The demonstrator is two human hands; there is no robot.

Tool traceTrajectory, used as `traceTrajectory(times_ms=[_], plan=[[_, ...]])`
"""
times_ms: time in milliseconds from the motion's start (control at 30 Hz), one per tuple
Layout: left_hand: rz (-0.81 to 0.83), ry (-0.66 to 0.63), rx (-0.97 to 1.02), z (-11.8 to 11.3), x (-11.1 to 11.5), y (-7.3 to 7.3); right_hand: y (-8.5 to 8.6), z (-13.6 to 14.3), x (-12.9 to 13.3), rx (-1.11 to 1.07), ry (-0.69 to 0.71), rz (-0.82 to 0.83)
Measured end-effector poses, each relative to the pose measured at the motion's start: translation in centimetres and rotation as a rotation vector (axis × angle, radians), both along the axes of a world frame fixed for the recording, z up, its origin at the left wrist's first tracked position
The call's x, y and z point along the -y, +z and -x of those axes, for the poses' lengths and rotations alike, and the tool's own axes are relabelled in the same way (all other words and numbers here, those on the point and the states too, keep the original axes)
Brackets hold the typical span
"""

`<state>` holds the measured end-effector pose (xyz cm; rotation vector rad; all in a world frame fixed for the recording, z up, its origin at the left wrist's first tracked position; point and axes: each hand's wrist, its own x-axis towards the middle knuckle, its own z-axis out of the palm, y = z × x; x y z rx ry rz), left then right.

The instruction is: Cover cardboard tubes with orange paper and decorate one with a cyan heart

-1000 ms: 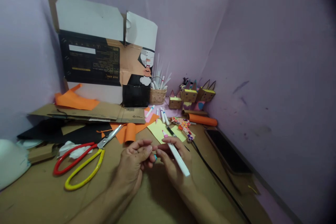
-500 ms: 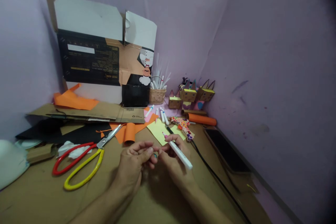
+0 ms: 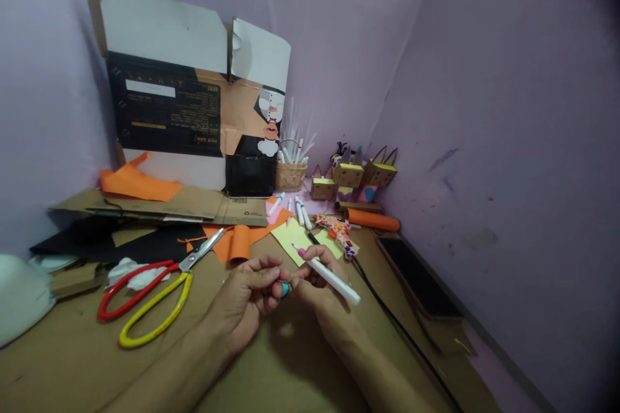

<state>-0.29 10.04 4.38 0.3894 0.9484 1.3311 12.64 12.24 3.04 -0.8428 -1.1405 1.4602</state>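
Note:
A white marker (image 3: 334, 281) with a pink tip lies slantwise across my right hand (image 3: 322, 290), which is closed around it. Its tip points up and left, away from me. My left hand (image 3: 249, 297) is closed too, its fingertips meeting those of my right hand. A small teal piece (image 3: 285, 289) shows between the two hands at the left fingers; its kind is too small to make out. Beyond the hands lie yellow paper sheets (image 3: 289, 237). Big scissors (image 3: 181, 281) with one red and one yellow handle rest to the left.
An orange paper roll (image 3: 239, 244) stands past the scissors. Farther back are loose markers (image 3: 303, 213), a basket of markers (image 3: 290, 177) and cardboard animal figures (image 3: 349, 175). A glue gun (image 3: 339, 232) trails a black cable; a phone (image 3: 419, 277) lies right. An unfolded box (image 3: 165, 103) leans behind.
My left hand has turned and shifted slightly, so more of the teal piece shows. The marker's tip has swung a little left and its rear end has risen slightly.

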Motion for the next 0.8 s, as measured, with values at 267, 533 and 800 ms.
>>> traceTrajectory(times_ms=[267,533,800], plan=[[-0.114,0.059,-0.059,0.21,-0.31,0.16,0.88,-0.46,-0.45,-0.444,0.255,0.225],[-0.171,-0.020,-0.138,-0.39,0.19,-0.14,0.51,-0.28,-0.27,-0.540,0.411,0.303],[-0.188,0.094,-0.242,-0.57,0.62,0.29,0.62,0.02,0.10,-0.418,0.339,0.288]])
